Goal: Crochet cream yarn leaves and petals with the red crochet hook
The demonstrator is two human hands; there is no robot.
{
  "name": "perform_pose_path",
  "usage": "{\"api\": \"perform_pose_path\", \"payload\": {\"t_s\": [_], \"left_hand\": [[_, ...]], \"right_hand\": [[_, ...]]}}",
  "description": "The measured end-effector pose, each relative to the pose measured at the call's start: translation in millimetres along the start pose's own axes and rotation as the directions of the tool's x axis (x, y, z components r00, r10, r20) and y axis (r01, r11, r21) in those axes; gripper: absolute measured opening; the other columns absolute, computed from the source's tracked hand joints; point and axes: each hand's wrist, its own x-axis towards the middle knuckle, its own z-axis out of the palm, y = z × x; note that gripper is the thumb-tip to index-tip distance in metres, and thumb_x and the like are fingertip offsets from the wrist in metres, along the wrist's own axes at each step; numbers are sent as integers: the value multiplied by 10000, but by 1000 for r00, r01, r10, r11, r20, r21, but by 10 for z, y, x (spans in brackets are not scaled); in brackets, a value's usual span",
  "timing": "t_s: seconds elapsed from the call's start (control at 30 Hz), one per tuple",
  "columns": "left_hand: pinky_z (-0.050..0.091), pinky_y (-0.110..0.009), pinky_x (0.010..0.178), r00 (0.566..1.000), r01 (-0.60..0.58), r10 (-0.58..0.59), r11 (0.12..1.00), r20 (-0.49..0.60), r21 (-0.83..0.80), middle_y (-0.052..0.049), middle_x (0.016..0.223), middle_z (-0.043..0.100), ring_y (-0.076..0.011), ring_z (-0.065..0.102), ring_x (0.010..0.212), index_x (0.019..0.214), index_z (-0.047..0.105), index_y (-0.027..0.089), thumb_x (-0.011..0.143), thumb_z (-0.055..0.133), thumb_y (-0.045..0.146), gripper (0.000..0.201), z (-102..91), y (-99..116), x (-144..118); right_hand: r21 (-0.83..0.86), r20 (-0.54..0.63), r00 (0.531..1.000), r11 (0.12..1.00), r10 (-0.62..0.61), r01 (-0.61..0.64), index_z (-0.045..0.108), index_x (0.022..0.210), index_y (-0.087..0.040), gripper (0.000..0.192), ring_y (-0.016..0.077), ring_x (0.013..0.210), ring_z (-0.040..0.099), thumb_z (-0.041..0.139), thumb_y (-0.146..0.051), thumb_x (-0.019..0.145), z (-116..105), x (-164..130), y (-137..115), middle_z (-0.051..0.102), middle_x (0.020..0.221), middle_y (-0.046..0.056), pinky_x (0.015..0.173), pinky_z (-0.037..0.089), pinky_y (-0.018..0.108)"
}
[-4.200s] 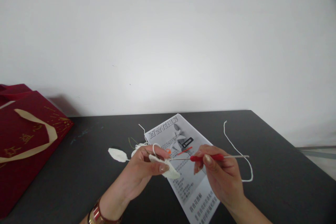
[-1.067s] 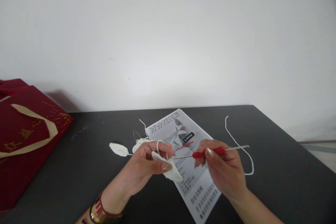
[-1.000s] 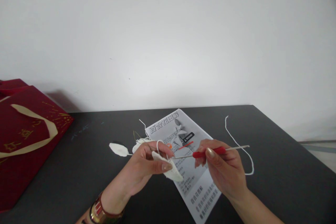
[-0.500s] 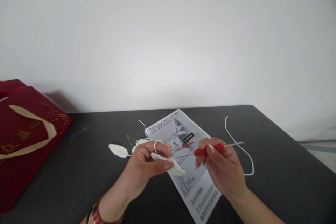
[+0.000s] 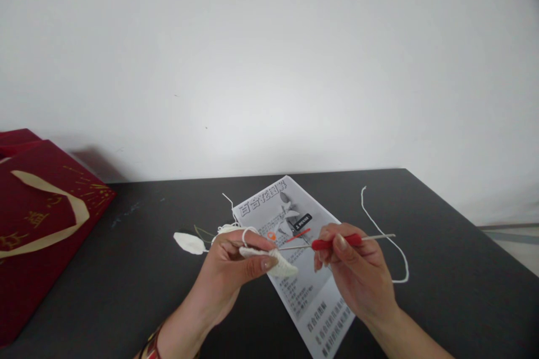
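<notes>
Crocheting a white piece above the desk's near edge.
The left hand (image 5: 233, 269) pinches the white crochet piece (image 5: 275, 262); the right hand (image 5: 357, 272) grips the red-handled crochet hook (image 5: 334, 242), its tip at the piece, above the instruction sheet (image 5: 295, 258).

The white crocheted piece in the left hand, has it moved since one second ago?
Yes. The white crocheted piece has tipped flatter and sits slightly higher against the printed sheet; the left hand pinches it.

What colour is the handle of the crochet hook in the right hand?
Red, on the thin metal crochet hook; seen in the head view.
</notes>
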Motion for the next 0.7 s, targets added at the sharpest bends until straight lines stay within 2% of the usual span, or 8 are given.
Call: {"api": "perform_pose_path", "payload": {"t_s": [0.37, 0.47, 0.5, 0.57, 0.63, 0.7], "left_hand": [[477, -217, 608, 999, -43, 43, 999, -2, 0, -12, 690, 731, -118, 626, 631, 671, 781, 213, 587, 868, 172, 128, 25, -29, -12], [480, -225, 627, 1000, -23, 23, 1000, 1, -7, -12, 702, 719, -119, 626, 644, 689, 785, 209, 589, 868, 175, 134, 37, -44, -6], [478, -226, 635, 1000, -12, 12, 1000, 2, -7, -4, 695, 706, -114, 621, 642, 755, 795, 222, 594, 866, 174, 183, 40, -52, -4], [467, -221, 642, 1000, 6, -6, 1000, 12, -11, 25, 683, 672, -95, 600, 629, 993, 772, 285, 612, 859, 167, 408, 42, -74, -4], [445, -209, 637, 1000, 9, -8, 1000, 30, -17, 50, 686, 635, -76, 566, 621, 1240, 637, 357, 649, 840, 158, 657, 40, -97, -13], [425, -200, 631, 999, -10, 12, 1000, 50, -26, 55, 716, 619, -69, 539, 625, 1377, 485, 387, 690, 813, 154, 797, 38, -113, -27]], "right_hand": [[12, 0, 1000, 1000, -16, 16, 775, 797, -193, 104, 111, 514, 612, 742, -291, 794, 19, -14, 18, 699, 676, 20, 495, 492, 228], [37, -1, 999, 999, 40, -39, 779, 790, -189, 110, 105, 520, 623, 754, -296, 783, 26, -30, 37, 708, 674, 23, 495, 510, 209], [53, -4, 997, 995, 79, -79, 779, 792, -187, 116, 105, 519, 626, 759, -300, 778, 29, -37, 48, 710, 664, 24, 492, 517, 204], [94, -22, 985, 981, 172, -170, 779, 816, -182, 131, 107, 512, 632, 770, -303, 767, 37, -53, 76, 711, 627, 24, 486, 531, 195], [132, -44, 967, 961, 249, -242, 776, 835, -169, 155, 104, 495, 632, 781, -301, 756, 46, -66, 103, 709, 590, 25, 479, 536, 184], [159, -61, 952, 944, 300, -288, 773, 834, -154, 169, 96, 479, 631, 788, -300, 749, 55, -76, 120, 706, 574, 25, 481, 537, 173]]}}
